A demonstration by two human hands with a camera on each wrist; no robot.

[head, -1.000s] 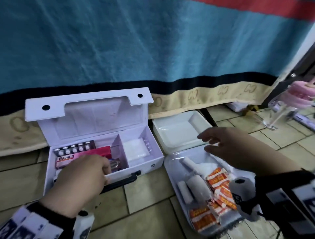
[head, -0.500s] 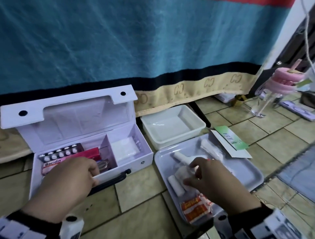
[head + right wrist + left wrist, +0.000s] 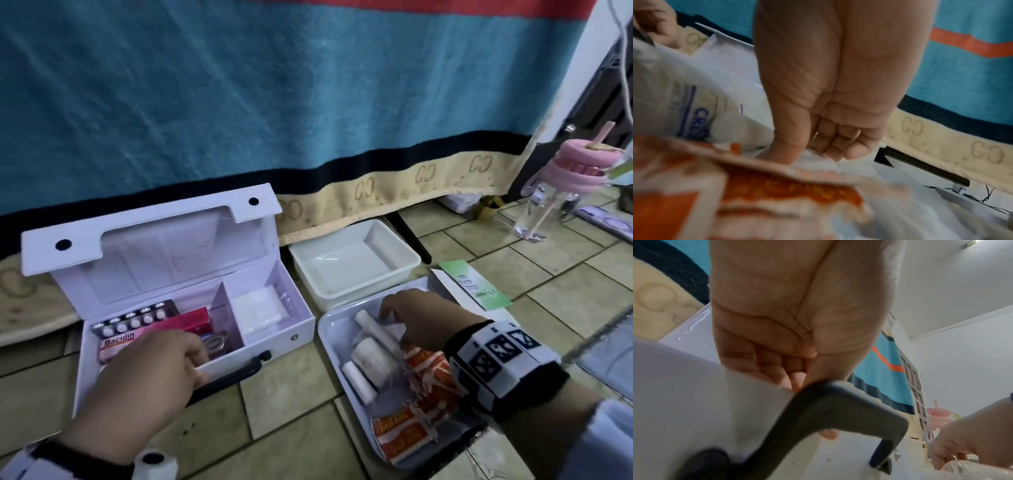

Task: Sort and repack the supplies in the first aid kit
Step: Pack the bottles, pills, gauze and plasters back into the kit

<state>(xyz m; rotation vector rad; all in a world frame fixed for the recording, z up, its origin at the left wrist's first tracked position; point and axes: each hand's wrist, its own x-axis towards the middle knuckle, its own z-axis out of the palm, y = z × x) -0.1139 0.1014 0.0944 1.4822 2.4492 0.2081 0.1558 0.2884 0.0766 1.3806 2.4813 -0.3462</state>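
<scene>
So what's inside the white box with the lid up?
In the first aid box: a pill strip, a pink Bacidin carton and glasses on one side, white gauze on the other. The left hand hides the front corner.

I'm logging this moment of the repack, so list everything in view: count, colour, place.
White plastic first aid case: 1, lid open, on the tiled floor, left.
Blister strip of white pills: 1, case's left compartment.
Pink Bacidin box: 1, beside the pills.
White gauze pad: 1, right compartment.
Grey flat tray: 1, right of case.
White bandage rolls: about three, in tray.
Orange-white sachets: several, tray's near end.
White tub: 1, behind tray.
Green-white carton: 1, flat on floor.
Pink-lidded clear bottle: 1, far right.
Left hand: grips case's front wall.
Right hand: pinches white wrapping in tray.
</scene>
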